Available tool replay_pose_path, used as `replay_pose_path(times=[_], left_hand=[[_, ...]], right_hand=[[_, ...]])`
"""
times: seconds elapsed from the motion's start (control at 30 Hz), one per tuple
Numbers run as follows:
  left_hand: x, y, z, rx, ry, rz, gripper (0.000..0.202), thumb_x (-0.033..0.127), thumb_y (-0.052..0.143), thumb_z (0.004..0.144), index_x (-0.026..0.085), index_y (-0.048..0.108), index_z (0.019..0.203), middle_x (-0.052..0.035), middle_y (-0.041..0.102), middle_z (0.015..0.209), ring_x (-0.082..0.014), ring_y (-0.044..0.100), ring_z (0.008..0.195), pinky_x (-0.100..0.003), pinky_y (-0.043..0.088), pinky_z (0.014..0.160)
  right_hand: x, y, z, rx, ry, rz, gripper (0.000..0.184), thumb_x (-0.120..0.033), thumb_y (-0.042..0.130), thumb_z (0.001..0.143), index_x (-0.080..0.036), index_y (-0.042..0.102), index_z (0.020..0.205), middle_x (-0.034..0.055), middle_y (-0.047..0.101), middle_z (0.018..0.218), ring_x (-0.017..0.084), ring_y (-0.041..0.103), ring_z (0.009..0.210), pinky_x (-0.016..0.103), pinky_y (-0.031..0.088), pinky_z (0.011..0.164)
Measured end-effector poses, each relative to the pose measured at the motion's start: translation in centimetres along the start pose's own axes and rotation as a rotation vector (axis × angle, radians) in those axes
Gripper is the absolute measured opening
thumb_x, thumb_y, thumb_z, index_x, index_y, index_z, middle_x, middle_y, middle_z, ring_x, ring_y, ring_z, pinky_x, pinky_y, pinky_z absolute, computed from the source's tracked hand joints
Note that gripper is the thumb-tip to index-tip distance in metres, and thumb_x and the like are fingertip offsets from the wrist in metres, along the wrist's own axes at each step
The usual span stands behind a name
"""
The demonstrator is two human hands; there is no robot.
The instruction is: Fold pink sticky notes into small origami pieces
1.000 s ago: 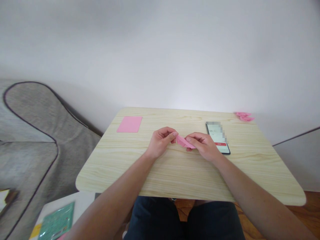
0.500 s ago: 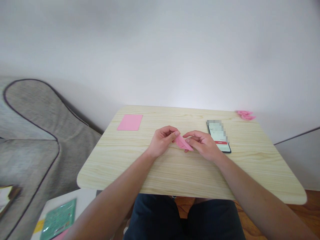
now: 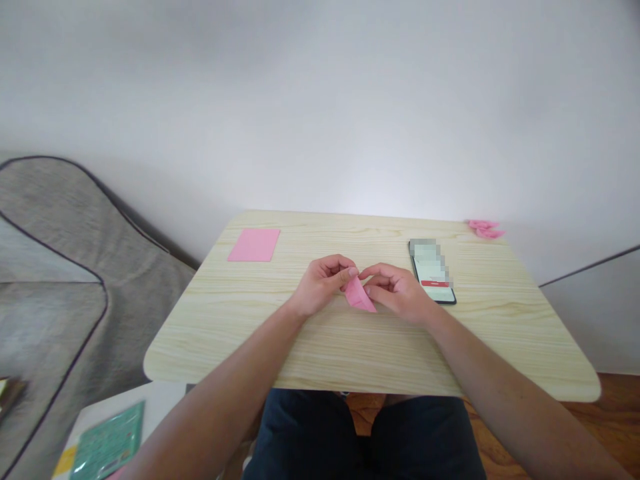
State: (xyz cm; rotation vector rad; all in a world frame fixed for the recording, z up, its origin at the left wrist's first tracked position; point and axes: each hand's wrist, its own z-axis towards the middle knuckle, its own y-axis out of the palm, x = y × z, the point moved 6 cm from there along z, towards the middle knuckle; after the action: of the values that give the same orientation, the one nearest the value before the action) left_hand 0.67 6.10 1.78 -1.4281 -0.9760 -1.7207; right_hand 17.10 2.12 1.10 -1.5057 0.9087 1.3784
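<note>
A folded piece of pink paper (image 3: 359, 296) is held up between my hands above the middle of the table, one pointed end slanting down to the right. My left hand (image 3: 326, 283) pinches its upper left part between thumb and fingers. From the other side, my right hand (image 3: 395, 288) has its thumb and fingertips against the right edge of the paper. The fingers behind the paper are partly hidden.
On the light wooden table (image 3: 210, 327), a flat pink square sheet (image 3: 254, 245) lies at the back left. A phone (image 3: 431, 270) rests right of my hands. Folded pink paper pieces (image 3: 485, 229) sit at the far right corner. A green packet (image 3: 107, 440) lies lower left, near a grey sofa (image 3: 135, 293).
The folded paper has turned, its pointed end now lower and more to the left. My right hand has shifted slightly left along it. The whole view has moved a little.
</note>
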Motion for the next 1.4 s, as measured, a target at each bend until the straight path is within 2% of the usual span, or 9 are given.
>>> replay_pose_path(times=[0.17,0.37,0.63,0.83,0.97,1.1,1.17,1.27,1.4], left_hand=[[-0.1,0.2,-0.1,-0.012,-0.007,0.041,0.031,0.042,0.079,0.086,0.013,0.072,0.087,-0.0007,0.065,0.071,-0.0089,0.055,0.064,-0.021,0.043,0.059],[-0.1,0.4,-0.4,-0.025,0.019,0.086,0.027,0.04,0.078,0.089,0.014,0.072,0.089,-0.004,0.071,0.077,-0.0138,0.064,0.07,-0.026,0.051,0.068],[0.3,0.8,-0.5,-0.03,0.073,0.149,0.027,0.041,0.077,0.089,0.015,0.075,0.088,-0.0062,0.072,0.082,-0.0151,0.063,0.076,-0.027,0.051,0.071],[0.3,1.0,-0.6,0.027,0.12,0.297,0.038,0.041,0.081,0.086,0.019,0.073,0.115,-0.0006,0.064,0.078,-0.013,0.056,0.074,-0.026,0.044,0.07],[0.9,1.2,-0.6,0.065,0.138,0.408,0.028,0.041,0.075,0.09,0.018,0.075,0.106,-0.0018,0.065,0.081,-0.0141,0.056,0.077,-0.028,0.042,0.071],[1.4,1.1,-0.6,0.07,0.235,0.512,0.019,0.032,0.072,0.091,0.021,0.078,0.106,-0.0067,0.072,0.098,-0.0198,0.063,0.094,-0.033,0.048,0.087],[1.1,1.1,-0.7,0.066,0.257,0.532,0.028,0.023,0.072,0.087,0.024,0.076,0.115,-0.0067,0.074,0.107,-0.021,0.064,0.099,-0.036,0.05,0.092],[0.5,1.2,-0.7,0.047,0.279,0.562,0.052,0.012,0.071,0.082,0.026,0.069,0.132,-0.0057,0.074,0.115,-0.0203,0.065,0.101,-0.038,0.052,0.097],[0.1,1.5,-0.9,0.059,0.312,0.576,0.056,0.016,0.074,0.084,0.026,0.064,0.138,-0.0067,0.073,0.12,-0.0196,0.066,0.102,-0.038,0.052,0.097]], right_hand=[[0.0,0.1,0.0,0.038,-0.03,-0.083,0.02,-0.03,0.075,0.087,-0.023,0.071,0.106,0.0007,0.075,0.082,0.015,0.067,0.07,0.027,0.052,0.066],[-0.4,0.1,0.0,0.027,-0.029,-0.126,0.017,-0.036,0.076,0.087,-0.021,0.075,0.096,0.0024,0.076,0.082,0.016,0.068,0.071,0.027,0.052,0.065],[-1.0,0.7,-0.1,0.01,-0.08,-0.28,0.019,-0.037,0.069,0.091,-0.021,0.075,0.083,-0.0004,0.072,0.069,0.013,0.062,0.061,0.026,0.045,0.058],[-0.9,-0.1,0.1,0.177,-0.078,-0.391,0.027,-0.041,0.067,0.093,-0.021,0.066,0.073,-0.0011,0.067,0.063,0.012,0.054,0.054,0.026,0.038,0.053],[-0.5,-0.8,0.1,0.288,-0.056,-0.377,0.031,-0.046,0.068,0.092,-0.022,0.064,0.073,-0.0004,0.067,0.062,0.012,0.052,0.052,0.027,0.038,0.051],[-0.1,-1.1,0.1,0.356,-0.06,-0.308,0.028,-0.046,0.068,0.092,-0.023,0.064,0.076,0.0006,0.068,0.066,0.014,0.057,0.055,0.028,0.042,0.052],[0.1,-1.3,0.2,0.364,-0.04,-0.234,0.024,-0.044,0.068,0.091,-0.023,0.065,0.079,0.0007,0.069,0.067,0.015,0.059,0.057,0.028,0.044,0.054],[0.3,-1.6,0.4,0.365,0.003,-0.12,0.018,-0.04,0.069,0.088,-0.023,0.065,0.081,0.0001,0.068,0.065,0.015,0.059,0.055,0.028,0.043,0.051],[0.3,-1.8,0.8,0.337,0.035,-0.02,0.018,-0.04,0.071,0.084,-0.024,0.064,0.08,-0.0001,0.068,0.064,0.015,0.059,0.054,0.028,0.043,0.051]])
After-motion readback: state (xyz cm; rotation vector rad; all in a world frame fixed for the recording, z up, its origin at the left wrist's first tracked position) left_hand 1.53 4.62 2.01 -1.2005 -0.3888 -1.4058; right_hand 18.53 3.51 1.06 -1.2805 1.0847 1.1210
